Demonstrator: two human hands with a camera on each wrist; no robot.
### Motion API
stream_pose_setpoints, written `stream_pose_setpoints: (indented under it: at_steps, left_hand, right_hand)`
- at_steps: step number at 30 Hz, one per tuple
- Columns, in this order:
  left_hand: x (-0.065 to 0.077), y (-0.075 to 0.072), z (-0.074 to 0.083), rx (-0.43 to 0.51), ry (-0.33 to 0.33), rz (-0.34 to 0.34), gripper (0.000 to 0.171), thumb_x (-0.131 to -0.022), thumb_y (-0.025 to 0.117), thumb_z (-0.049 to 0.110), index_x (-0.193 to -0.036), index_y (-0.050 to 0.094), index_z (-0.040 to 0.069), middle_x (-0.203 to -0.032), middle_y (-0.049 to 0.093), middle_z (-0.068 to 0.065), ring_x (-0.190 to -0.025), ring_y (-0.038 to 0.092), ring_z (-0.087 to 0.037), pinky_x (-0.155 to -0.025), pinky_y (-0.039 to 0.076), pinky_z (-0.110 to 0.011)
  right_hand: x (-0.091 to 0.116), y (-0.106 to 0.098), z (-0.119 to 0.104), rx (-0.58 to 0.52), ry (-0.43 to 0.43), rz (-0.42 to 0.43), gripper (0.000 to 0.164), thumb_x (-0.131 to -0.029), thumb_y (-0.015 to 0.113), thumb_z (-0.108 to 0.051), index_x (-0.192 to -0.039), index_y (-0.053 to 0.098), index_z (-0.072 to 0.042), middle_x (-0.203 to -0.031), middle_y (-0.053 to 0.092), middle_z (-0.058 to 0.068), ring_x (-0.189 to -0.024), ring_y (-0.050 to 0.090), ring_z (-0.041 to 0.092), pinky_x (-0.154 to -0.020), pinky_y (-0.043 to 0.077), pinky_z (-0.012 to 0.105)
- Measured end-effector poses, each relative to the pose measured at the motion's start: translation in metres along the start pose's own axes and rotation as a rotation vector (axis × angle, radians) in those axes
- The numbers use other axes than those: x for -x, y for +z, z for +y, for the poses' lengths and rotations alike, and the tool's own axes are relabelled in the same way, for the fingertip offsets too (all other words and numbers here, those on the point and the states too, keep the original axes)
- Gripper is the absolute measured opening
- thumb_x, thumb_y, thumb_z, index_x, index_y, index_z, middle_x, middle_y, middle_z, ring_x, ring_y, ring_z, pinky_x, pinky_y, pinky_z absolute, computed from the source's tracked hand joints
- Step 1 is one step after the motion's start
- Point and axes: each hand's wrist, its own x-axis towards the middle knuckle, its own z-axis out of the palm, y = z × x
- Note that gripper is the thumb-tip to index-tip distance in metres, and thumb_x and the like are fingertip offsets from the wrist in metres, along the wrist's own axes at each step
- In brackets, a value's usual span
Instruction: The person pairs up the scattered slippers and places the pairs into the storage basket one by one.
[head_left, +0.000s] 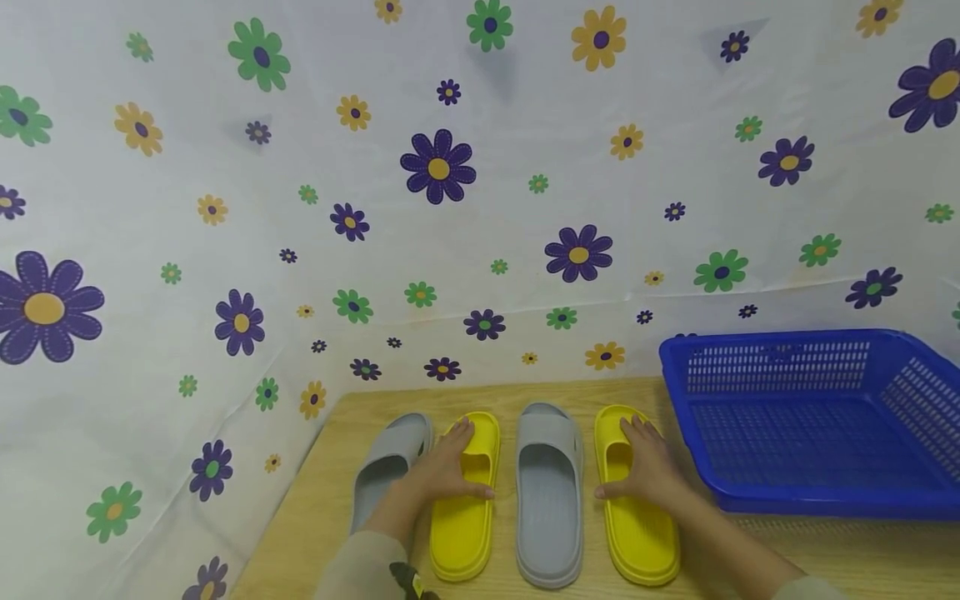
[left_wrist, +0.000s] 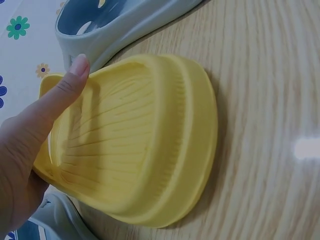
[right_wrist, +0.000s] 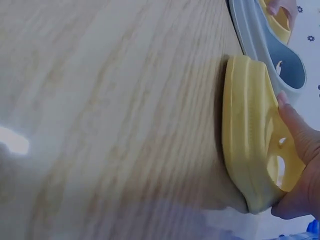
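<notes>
Four-slipper row aside, two are yellow and two grey, alternating on the wooden table. My left hand (head_left: pixel 438 473) grips the left yellow slipper (head_left: pixel 459 543) across its width, thumb on one side edge and fingers on the other near the strap. Likewise, my right hand (head_left: pixel 651 472) holds the right yellow slipper (head_left: pixel 642 542), its thumb at the left edge and fingers by the strap. Between them lies a grey slipper (head_left: pixel 550 525), untouched. Another grey slipper (head_left: pixel 375 483) is at the far left, partly hidden by my left arm. All toes point away from me.
A blue plastic basket (head_left: pixel 795 505) stands on the right, close to my right forearm. The wooden table (head_left: pixel 300 533) ends at a white cloth (head_left: pixel 510 225) with printed flowers, hanging behind and along the left.
</notes>
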Motion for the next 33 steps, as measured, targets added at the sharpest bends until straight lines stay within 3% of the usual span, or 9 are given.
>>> stream_pose_setpoints:
  at_steps: [14,22,28,33]
  left_hand:
    - [-0.003,0.010,-0.006,0.051,-0.023,-0.016,0.116,-0.062,0.081,0.056,-0.148,0.026,0.001,-0.155,0.021,-0.018,-0.143,0.018,-0.035,-0.114,0.016,-0.054]
    - [-0.015,0.009,-0.013,0.051,-0.004,0.005,0.116,-0.061,0.082,0.055,-0.148,0.026,0.003,-0.155,0.023,-0.017,-0.143,0.019,-0.035,-0.114,0.015,-0.054]
    - [-0.013,0.004,-0.010,0.085,-0.067,-0.007,0.113,-0.061,0.082,0.054,-0.148,0.028,0.007,-0.153,0.029,-0.014,-0.140,0.025,-0.040,-0.111,0.023,-0.056]
    - [-0.008,0.003,-0.008,0.091,-0.061,-0.013,0.111,-0.063,0.082,0.052,-0.147,0.028,0.005,-0.152,0.030,-0.015,-0.139,0.027,-0.038,-0.111,0.025,-0.055]
  right_hand:
    - [-0.005,0.000,0.010,0.019,-0.012,-0.107,0.118,-0.051,0.092,-0.041,-0.135,0.033,0.017,-0.139,0.030,0.042,-0.131,0.021,0.057,-0.106,0.022,0.064]
    - [-0.014,-0.002,0.012,0.023,-0.015,-0.119,0.119,-0.052,0.091,-0.043,-0.137,0.030,0.016,-0.141,0.029,0.040,-0.133,0.019,0.056,-0.108,0.018,0.063]
    - [-0.016,-0.004,0.010,0.006,-0.003,-0.147,0.121,-0.054,0.090,-0.042,-0.140,0.027,0.015,-0.141,0.028,0.040,-0.133,0.019,0.056,-0.108,0.019,0.063]
    - [-0.013,-0.004,0.008,-0.013,0.007,-0.160,0.122,-0.054,0.090,-0.042,-0.141,0.024,0.014,-0.142,0.025,0.040,-0.133,0.018,0.056,-0.108,0.019,0.064]
